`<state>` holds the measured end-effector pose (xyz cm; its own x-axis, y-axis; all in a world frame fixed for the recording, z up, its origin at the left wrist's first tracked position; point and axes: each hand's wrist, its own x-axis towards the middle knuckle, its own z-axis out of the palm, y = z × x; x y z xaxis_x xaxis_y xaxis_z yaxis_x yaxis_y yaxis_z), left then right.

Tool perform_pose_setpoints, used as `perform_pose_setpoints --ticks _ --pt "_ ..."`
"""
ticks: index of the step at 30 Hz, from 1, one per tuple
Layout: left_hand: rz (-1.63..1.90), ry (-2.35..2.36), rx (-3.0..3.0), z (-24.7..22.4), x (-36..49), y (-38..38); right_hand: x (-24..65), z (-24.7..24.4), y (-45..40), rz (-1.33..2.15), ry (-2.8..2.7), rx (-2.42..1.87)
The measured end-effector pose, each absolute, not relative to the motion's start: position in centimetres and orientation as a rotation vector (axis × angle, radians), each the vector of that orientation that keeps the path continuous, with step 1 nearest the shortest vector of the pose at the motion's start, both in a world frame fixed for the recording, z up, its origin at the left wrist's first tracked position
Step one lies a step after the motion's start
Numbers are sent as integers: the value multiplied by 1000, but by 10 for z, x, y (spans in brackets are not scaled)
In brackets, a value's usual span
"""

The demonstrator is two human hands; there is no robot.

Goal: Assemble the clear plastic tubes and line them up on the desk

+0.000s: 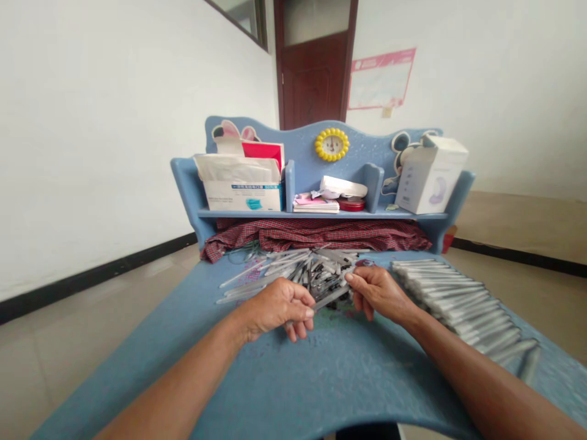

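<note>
Between my two hands runs a slim, translucent grey pen [331, 298], slanting up to the right in front of a loose pile. My left hand [285, 305] pinches its lower left end between thumb and fingers. At the upper right end my right hand [376, 292] is closed, thumb against forefinger; whether a cap is there is hidden by the fingers. Just behind lies the jumbled pile of clear pen barrels [287, 264] with small black and grey pieces [321, 275] among them. Right of my right hand, many similar pens [452, 299] are stacked side by side.
The blue desk [321, 379] carries a shelf with a mask box [243, 194], a white carton [431, 177], papers [316, 206], a red round tin [351, 205] and a yellow flower-shaped clock [331, 145]. A red checked cloth [321, 233] is bunched beneath the shelf.
</note>
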<state>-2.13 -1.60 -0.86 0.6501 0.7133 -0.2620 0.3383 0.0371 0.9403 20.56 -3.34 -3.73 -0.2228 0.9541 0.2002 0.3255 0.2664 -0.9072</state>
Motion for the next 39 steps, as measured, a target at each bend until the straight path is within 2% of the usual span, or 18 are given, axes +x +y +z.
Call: perform_pose_setpoints --ticks 27,39 --pt "347 923 1598 -7 -22 -14 212 -30 -34 1215 -1756 -1175" --pt "353 924 1619 -7 -23 -14 211 -30 -34 1158 -1758 -1213"
